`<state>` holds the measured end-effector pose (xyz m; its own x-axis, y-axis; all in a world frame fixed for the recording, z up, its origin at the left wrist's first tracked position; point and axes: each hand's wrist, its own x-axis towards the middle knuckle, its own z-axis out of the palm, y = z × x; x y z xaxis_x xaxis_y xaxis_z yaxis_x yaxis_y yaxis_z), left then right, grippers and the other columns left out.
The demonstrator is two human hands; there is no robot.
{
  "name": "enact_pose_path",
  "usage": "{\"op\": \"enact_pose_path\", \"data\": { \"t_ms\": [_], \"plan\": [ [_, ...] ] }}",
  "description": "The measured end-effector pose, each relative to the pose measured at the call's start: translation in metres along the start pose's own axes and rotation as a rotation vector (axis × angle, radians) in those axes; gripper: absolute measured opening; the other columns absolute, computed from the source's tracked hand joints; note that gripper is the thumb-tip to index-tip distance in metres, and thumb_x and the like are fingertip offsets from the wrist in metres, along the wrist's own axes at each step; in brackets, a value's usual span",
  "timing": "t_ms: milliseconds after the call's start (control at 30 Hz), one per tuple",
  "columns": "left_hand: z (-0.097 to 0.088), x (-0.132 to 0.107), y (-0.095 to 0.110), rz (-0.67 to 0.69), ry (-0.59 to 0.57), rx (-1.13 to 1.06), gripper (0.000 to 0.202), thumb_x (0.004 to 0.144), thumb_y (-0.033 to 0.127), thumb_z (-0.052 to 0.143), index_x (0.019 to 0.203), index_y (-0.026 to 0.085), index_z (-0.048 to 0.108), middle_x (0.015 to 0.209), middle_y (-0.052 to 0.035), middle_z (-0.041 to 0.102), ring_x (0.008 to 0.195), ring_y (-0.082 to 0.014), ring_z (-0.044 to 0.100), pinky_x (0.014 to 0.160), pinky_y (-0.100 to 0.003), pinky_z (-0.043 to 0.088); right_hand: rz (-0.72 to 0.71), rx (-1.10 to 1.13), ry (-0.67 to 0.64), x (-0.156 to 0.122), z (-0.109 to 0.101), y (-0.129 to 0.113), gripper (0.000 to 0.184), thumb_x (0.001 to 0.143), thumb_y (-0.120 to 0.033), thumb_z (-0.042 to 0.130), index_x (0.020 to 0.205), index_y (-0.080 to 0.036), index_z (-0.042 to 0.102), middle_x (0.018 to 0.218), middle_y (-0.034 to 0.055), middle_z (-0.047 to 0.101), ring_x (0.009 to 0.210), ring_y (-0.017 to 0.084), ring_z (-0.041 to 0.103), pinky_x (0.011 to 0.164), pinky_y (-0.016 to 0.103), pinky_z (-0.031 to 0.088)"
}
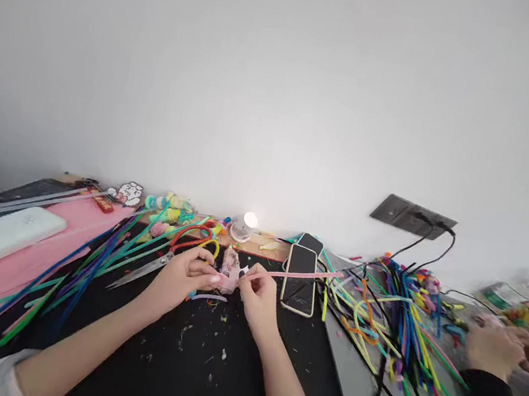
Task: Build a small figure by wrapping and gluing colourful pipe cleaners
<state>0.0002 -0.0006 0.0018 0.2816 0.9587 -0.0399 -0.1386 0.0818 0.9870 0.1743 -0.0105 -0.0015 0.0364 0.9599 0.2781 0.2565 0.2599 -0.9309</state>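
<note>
A pink pipe cleaner point(305, 276) runs out to the right from the fingers of my right hand point(260, 302), which pinches it near one end. My left hand point(184, 279) has thumb and forefinger pressed together on a small pale pink fuzzy piece point(229, 278) between the hands. Whether this piece and the pipe cleaner are joined is too small to tell. Scissors with red and yellow handles point(186, 239) lie open just beyond my left hand. A short lilac pipe cleaner piece point(210, 297) rests on the black mat point(195, 369), among small scraps.
A phone point(300, 278) lies right of my hands, with another phone point(312, 243) behind it. Loose pipe cleaners point(406, 323) pile up at right, more point(96, 264) at left. A lit lamp point(246, 225) stands by the wall. Another person's hands point(497, 348) work at far right.
</note>
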Motion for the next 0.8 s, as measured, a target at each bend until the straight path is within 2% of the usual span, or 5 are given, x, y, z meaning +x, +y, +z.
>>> {"op": "enact_pose_path", "data": {
  "t_ms": [300, 567, 800],
  "plan": [
    [0.004, 0.0, 0.006, 0.001, 0.104, 0.006, 0.037, 0.066, 0.035, 0.077, 0.086, 0.02, 0.05, 0.074, -0.0004, 0.074, 0.075, -0.0185, 0.068, 0.073, -0.031, 0.051, -0.05, 0.011, -0.061, -0.003, -0.004, -0.009, 0.026, 0.079, -0.023, 0.052, 0.055, -0.021, 0.04, 0.05, -0.0053, 0.041, 0.049, 0.011, 0.036, 0.049, 0.024, 0.028],
    [0.001, 0.001, 0.004, 0.064, 0.157, 0.049, 0.036, 0.066, 0.037, 0.077, 0.085, 0.021, 0.05, 0.078, -0.0022, 0.076, 0.082, -0.0219, 0.069, 0.079, -0.034, 0.049, -0.124, -0.033, -0.063, -0.006, -0.004, -0.014, 0.033, 0.083, -0.032, 0.056, 0.05, -0.026, 0.054, 0.045, 0.0018, 0.057, 0.046, 0.017, 0.054, 0.044, 0.032, 0.033],
    [0.0, 0.001, 0.002, 0.071, 0.187, 0.016, 0.036, 0.067, 0.038, 0.077, 0.086, 0.022, 0.05, 0.078, -0.0015, 0.075, 0.082, -0.0213, 0.069, 0.076, -0.032, 0.047, -0.251, -0.145, -0.048, -0.007, -0.002, -0.012, 0.028, 0.086, -0.029, 0.055, 0.059, -0.03, 0.063, 0.045, 0.0018, 0.061, 0.043, 0.016, 0.057, 0.04, 0.031, 0.033]
  ]
}}
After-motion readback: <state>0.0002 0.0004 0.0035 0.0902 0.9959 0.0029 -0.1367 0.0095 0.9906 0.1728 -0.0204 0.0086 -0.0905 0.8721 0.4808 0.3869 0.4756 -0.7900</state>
